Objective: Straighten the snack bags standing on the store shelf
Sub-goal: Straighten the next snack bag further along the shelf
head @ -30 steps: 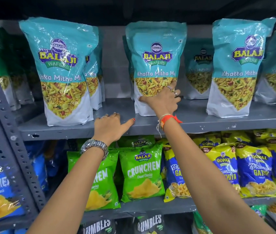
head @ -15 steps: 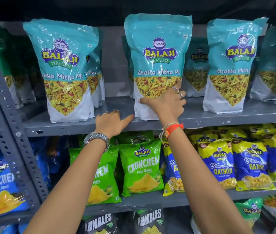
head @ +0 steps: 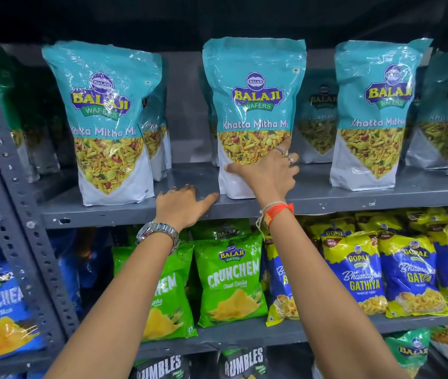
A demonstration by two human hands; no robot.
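Snack bags, teal ones, stand in a row along the top grey shelf (head: 326,199), and we have the middle bag (head: 253,105) in hand right now. It stands near the front edge, fairly upright, label facing us, well apart from the left bag (head: 107,119) and the right bag (head: 373,113), with more bags tucked behind.

To do this well, we want to work low on the bag, where it is full and firm, and square its base to the shelf edge so the label faces straight out. Pushing high up would likely only crumple the loose top. A gentle nudge should do; these bags look light and could tip backward onto the ones behind.

Now the grip. Our right hand (head: 269,173) is spread wide across the bag's lower front, thumb reaching toward its left edge, ringed fingers (head: 283,151) wrapping toward its right side. That reads as a broad, flat hold rather than a pinch, pressing the bag more than clutching it.

Our left hand (head: 181,202) lies loosely spread on the shelf just beside the bag's lower left corner, thumb stretched toward it. Whether the thumb tip actually touches the bag, we cannot tell. It has hold of nothing.
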